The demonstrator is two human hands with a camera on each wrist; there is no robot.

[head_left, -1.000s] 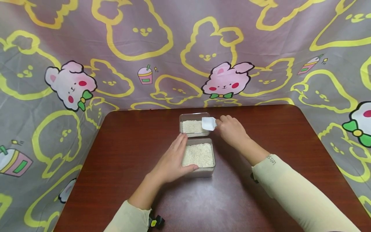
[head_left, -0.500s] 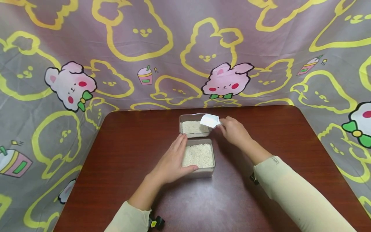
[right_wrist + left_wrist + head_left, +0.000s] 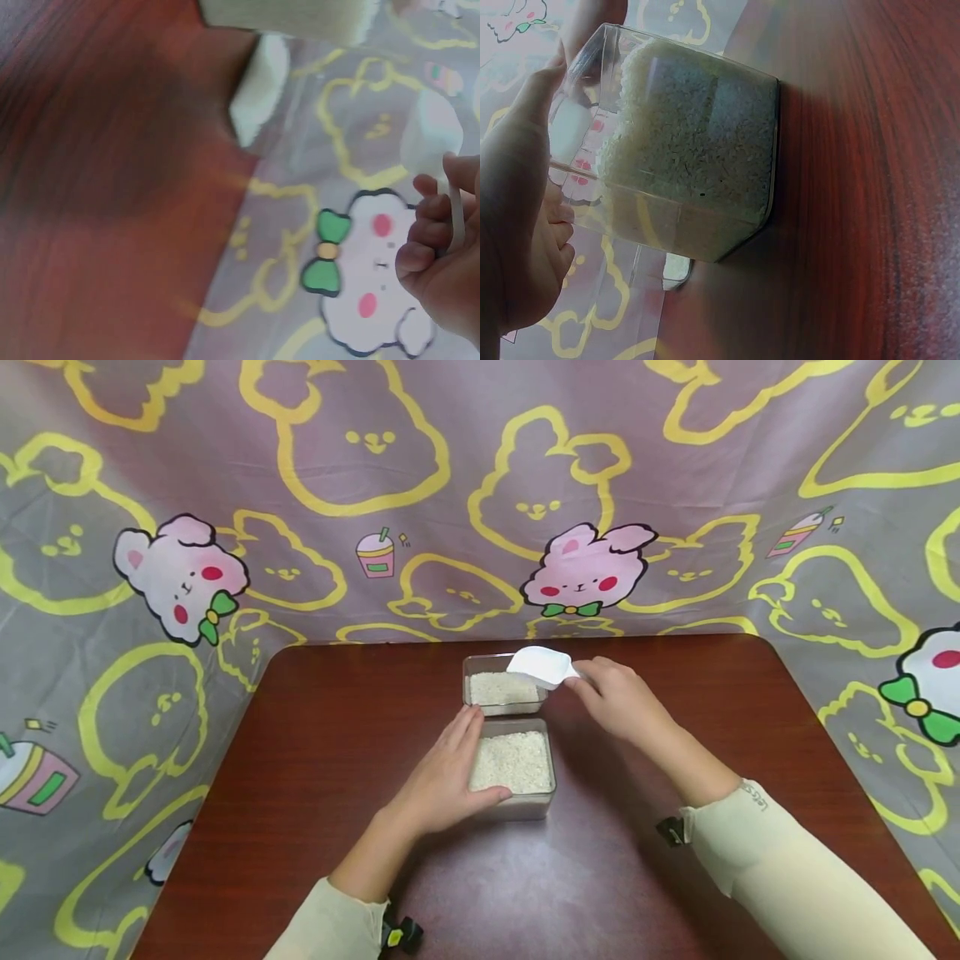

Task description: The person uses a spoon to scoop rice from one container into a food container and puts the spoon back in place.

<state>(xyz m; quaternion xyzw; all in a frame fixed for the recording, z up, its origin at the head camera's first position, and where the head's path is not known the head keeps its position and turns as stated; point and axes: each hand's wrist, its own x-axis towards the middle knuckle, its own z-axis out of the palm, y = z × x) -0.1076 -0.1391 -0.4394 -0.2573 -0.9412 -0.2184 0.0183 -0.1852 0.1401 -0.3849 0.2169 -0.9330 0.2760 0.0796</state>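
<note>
A near clear box (image 3: 516, 810), filled high with white rice (image 3: 512, 762), stands on the table. My left hand (image 3: 438, 777) holds its left side, thumb across the front rim and fingertips at the back-left corner. In the left wrist view the box (image 3: 697, 142) shows rice behind its transparent wall. Behind it stands a second clear box (image 3: 504, 710) with a lower layer of rice. Over this far box's right side, my right hand (image 3: 622, 697) grips a white scoop (image 3: 542, 666) by its handle. The right wrist view shows fingers curled round the scoop's (image 3: 431, 135) handle.
The brown wooden table (image 3: 337, 760) carries both boxes, one close behind the other. A patterned cloth (image 3: 450, 468) with cartoon rabbits hangs round the back and sides. Dark wrist devices (image 3: 405, 935) sit near both cuffs.
My right hand has moved slightly right, its forearm shifting outward. The scoop has risen from the far box's right side and turned to a more level-looking angle. The left hand stays in place.
</note>
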